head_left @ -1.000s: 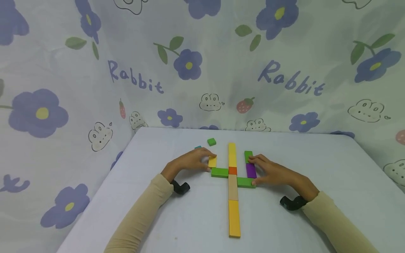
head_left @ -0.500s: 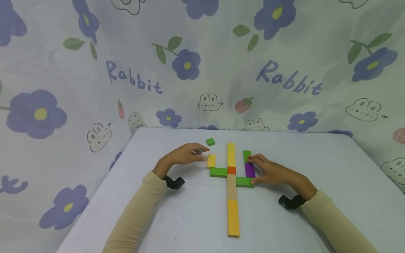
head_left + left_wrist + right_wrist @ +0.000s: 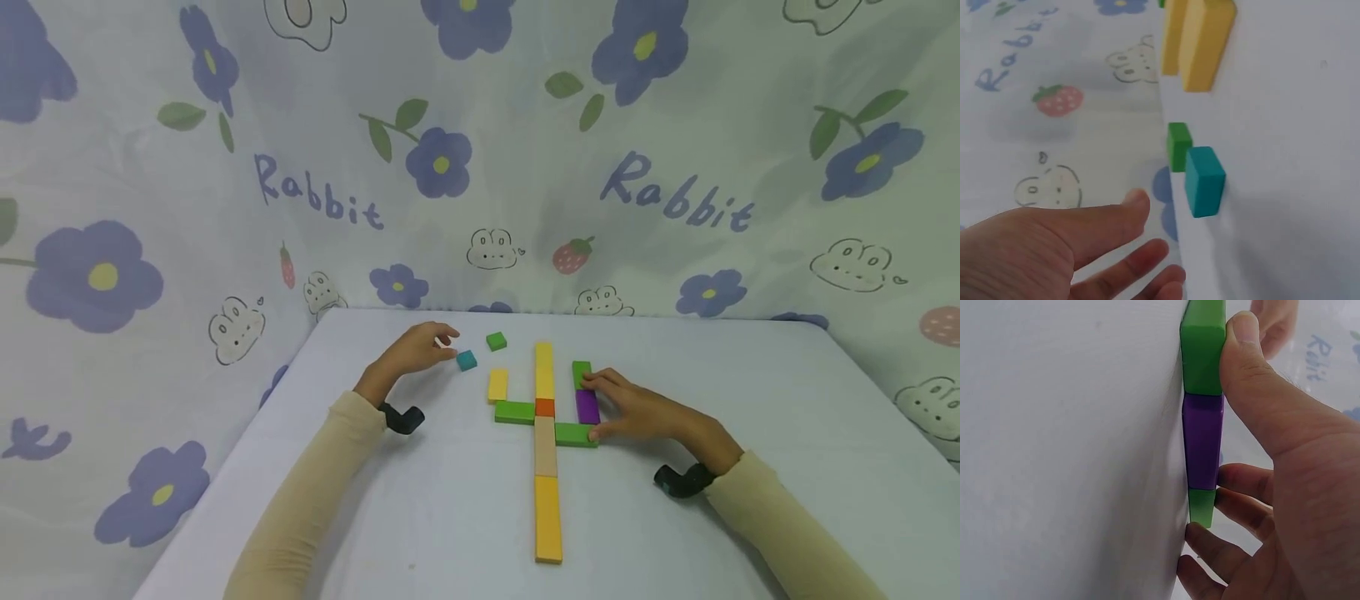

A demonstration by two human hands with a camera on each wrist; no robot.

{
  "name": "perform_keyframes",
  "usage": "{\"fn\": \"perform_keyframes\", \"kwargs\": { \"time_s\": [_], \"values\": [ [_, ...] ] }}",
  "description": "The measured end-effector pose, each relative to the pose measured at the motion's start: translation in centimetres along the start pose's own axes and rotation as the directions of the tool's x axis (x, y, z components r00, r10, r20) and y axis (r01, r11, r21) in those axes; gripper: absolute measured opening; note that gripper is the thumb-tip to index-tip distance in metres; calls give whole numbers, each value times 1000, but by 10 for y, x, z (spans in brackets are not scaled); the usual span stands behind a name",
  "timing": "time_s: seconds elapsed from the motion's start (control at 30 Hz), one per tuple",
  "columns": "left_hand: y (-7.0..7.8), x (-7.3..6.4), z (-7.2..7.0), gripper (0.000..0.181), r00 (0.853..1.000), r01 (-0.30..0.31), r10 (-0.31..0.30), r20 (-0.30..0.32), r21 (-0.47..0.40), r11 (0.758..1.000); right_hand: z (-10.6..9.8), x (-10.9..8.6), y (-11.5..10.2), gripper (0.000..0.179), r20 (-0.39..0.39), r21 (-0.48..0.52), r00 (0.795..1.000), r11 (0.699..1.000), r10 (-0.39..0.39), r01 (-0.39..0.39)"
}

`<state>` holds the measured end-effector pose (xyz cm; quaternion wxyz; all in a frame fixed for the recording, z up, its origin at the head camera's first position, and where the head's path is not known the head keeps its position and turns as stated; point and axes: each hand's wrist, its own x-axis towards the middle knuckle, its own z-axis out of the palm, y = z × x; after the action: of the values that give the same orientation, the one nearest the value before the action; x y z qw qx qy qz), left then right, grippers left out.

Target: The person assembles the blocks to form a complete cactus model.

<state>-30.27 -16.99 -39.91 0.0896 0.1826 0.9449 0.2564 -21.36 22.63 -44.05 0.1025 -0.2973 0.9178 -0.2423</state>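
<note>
My left hand (image 3: 414, 348) hovers with parted fingers beside a small teal block (image 3: 467, 360), its thumb pointing at it. In the left wrist view a gap shows between the thumb and the teal block, and nothing is held. My right hand (image 3: 641, 408) rests on blocks at the right: its thumb touches the end of a long green block (image 3: 574, 434). Its other fingers are extended around a purple block (image 3: 588, 407) and the green block (image 3: 581, 374) beyond it. In the right wrist view these three blocks (image 3: 1202, 440) line up end to end.
A central column runs away from the person: amber (image 3: 548, 518), tan (image 3: 545, 446), orange (image 3: 544, 407) and yellow (image 3: 543, 371) blocks. Left of it lie a green block (image 3: 514, 412) and a short yellow block (image 3: 497, 386). A small green block (image 3: 496, 341) sits farther back.
My left hand has left the short yellow block and moved left and back, bringing the teal block into full view. The right hand has stayed at its blocks.
</note>
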Motion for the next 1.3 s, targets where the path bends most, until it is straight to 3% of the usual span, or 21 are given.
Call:
{"fn": "perform_keyframes", "kwargs": {
  "time_s": [0.27,0.57,0.7,0.9,1.3],
  "values": [
    [2,9,16,55,997,47,-51,54,59,997,2,0,0,86,-13,-24,1000,1000,-4,4],
    [2,5,34,39,997,73,-72,-23,20,997,5,0,1,88,12,0,1000,1000,21,-21],
    [4,5,33,36,997,67,-67,-29,23,997,3,0,1,88,3,-18,1000,1000,18,-18],
    [4,7,28,35,999,47,-47,20,3,999,2,-1,0,87,0,-20,1000,1000,9,-9],
    [9,14,14,34,999,-43,42,28,10,999,1,0,3,89,-6,-25,1000,1000,-9,9]
  ]
}}
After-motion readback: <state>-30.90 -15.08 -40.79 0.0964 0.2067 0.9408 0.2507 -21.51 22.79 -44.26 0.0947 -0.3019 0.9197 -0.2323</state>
